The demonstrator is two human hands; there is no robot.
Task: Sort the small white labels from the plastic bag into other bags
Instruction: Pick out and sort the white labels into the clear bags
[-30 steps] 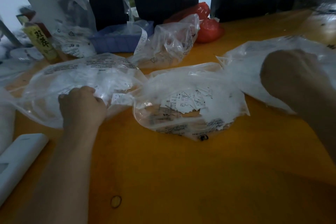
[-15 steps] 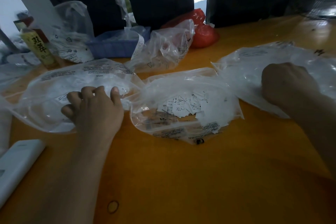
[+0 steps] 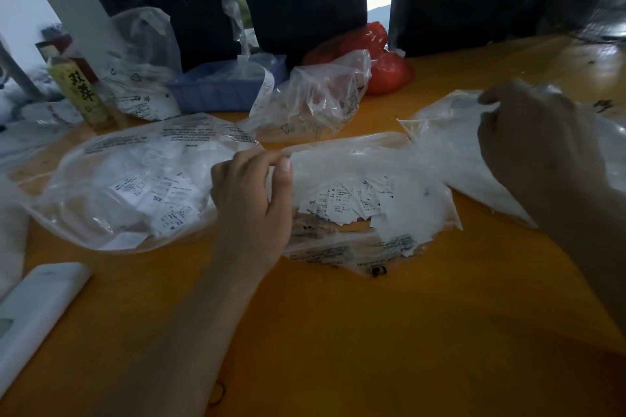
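At the far left edge a white flat object (image 3: 37, 308) is lying on the orange table (image 3: 372, 332), cut off by the frame so its kind is unclear. Above it, in the upper left, a yellow carton (image 3: 81, 93) is standing near a blue tray (image 3: 227, 88). Left of centre, a clear bag (image 3: 111, 179) is holding a loose heap of larger white labels (image 3: 162, 196), which suggests some sorting is already done.

The left hand (image 3: 250, 203) is reaching across the seam between this bag and the middle bag (image 3: 366, 210), thumb and forefinger pinching the upper edge of the middle bag's plastic. Inside the middle bag a good pile of small labels (image 3: 352, 201) is waiting, so much of the work looks to be left.

Behind, in the upper middle, a crumpled empty-looking bag (image 3: 315, 98) is sitting before something red (image 3: 382, 68). At the right, the right hand (image 3: 528, 152) is curling over the right bag (image 3: 450, 159), fingertips seemingly nipping its film or a label; the blur makes this impossible to settle. That bag's contents are washed out and its far end is cut off.
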